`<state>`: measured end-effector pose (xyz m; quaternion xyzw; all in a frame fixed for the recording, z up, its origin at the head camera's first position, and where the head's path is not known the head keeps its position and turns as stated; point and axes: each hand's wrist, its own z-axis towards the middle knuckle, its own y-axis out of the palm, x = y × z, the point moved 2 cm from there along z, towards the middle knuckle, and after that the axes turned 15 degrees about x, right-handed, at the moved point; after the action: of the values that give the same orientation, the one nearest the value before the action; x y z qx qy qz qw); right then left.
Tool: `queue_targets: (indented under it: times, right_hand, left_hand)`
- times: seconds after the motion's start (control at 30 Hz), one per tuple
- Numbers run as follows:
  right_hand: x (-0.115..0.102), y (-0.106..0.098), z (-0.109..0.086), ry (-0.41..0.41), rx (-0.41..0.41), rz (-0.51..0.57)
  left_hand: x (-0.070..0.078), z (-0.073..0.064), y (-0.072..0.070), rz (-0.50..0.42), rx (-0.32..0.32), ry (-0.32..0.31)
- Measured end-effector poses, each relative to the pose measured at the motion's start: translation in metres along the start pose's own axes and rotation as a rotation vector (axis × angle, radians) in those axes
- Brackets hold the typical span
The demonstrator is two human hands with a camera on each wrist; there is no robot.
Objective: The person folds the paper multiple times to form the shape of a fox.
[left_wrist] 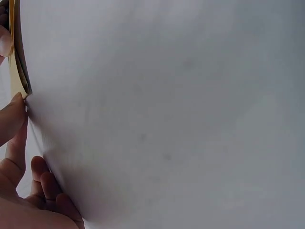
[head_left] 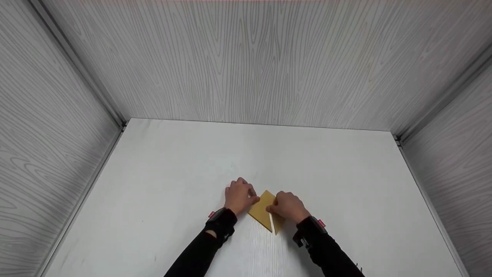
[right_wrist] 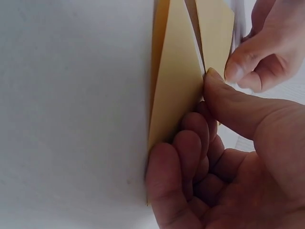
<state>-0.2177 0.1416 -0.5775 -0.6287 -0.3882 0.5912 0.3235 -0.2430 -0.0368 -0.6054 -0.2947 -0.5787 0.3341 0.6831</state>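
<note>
A piece of gold-yellow folded paper (head_left: 260, 211) lies on the white table in front of me, with a narrow white gap between its broad left part and a slimmer right flap (head_left: 277, 224). My left hand (head_left: 238, 197) pinches the paper's left corner between thumb and index finger; its other fingers curl beside the sheet. On the opposite side, my right hand (head_left: 289, 207) grips the flap near the fold. The right wrist view shows its thumb pressing the edge of the yellow paper (right_wrist: 178, 81) and the other fingers curled against it.
The white tabletop (head_left: 184, 165) spreads around both hands. Grey wood-grain panels stand at the back (head_left: 246, 65), on the left (head_left: 46, 134) and on the right (head_left: 457, 154). Black wrist bands (head_left: 222, 225) sit over dark sleeves.
</note>
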Motion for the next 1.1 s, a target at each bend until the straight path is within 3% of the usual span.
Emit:
queue_targets:
  times: [0.47,0.67,1.1]
  right_hand:
    - [-0.001,0.001,-0.001,0.027,-0.021,0.015]
    - [0.0,0.002,0.001,-0.012,0.0,0.019]
    - [0.002,-0.001,0.001,-0.004,0.003,0.034]
  left_hand:
    - [0.014,0.015,0.02,0.045,0.105,-0.07]
    - [0.014,0.019,0.023,0.029,0.138,-0.069]
    - [0.012,0.012,0.016,0.038,0.109,-0.018]
